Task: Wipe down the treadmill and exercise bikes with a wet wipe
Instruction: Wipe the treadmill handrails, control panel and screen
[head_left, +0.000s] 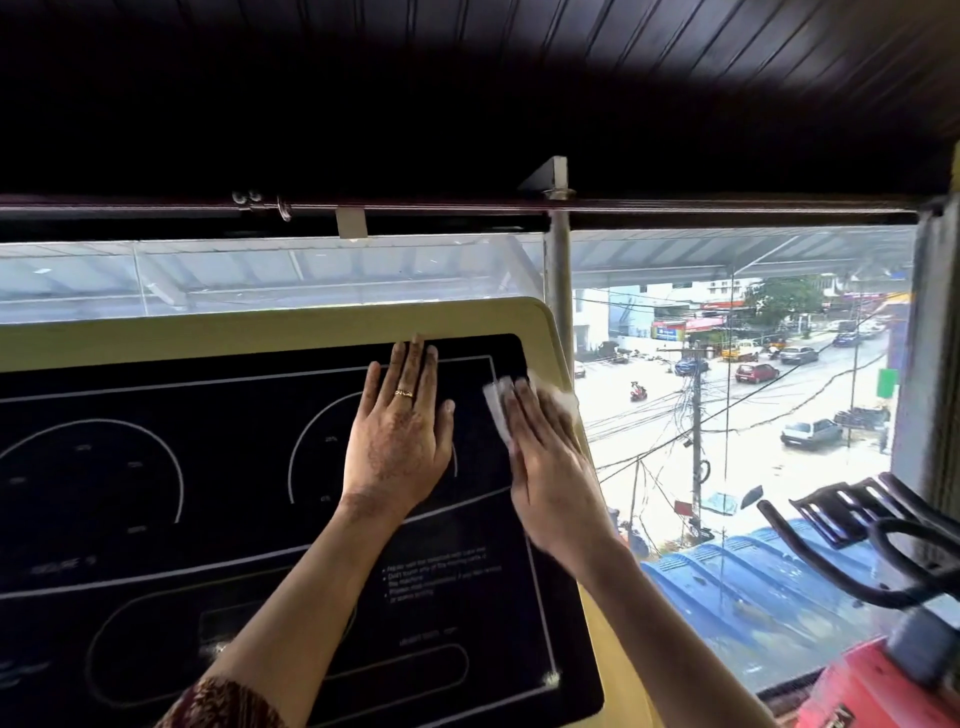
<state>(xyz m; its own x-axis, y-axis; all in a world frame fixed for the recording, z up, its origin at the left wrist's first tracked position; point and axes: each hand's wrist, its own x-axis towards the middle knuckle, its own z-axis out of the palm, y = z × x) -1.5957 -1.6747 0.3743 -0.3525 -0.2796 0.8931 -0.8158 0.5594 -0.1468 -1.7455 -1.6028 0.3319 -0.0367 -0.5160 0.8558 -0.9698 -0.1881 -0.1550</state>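
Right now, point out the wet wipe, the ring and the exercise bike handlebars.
wet wipe (496, 413): head view, exposed white left edge.
ring (404, 393): head view, gold band's top.
exercise bike handlebars (836, 519): head view, black grips.

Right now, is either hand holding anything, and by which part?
Right hand presses the wet wipe flat under straight fingers; left hand rests bare on the console.

A dark slatted ceiling (623, 78) hangs overhead, a metal curtain rod (441, 207) running left to right beneath it. The wide window (649, 291) at right shows bright daylight, a far street (821, 400) with cars (757, 372), a wire-hung utility pole (696, 431) and a nearer blue roof (753, 582).
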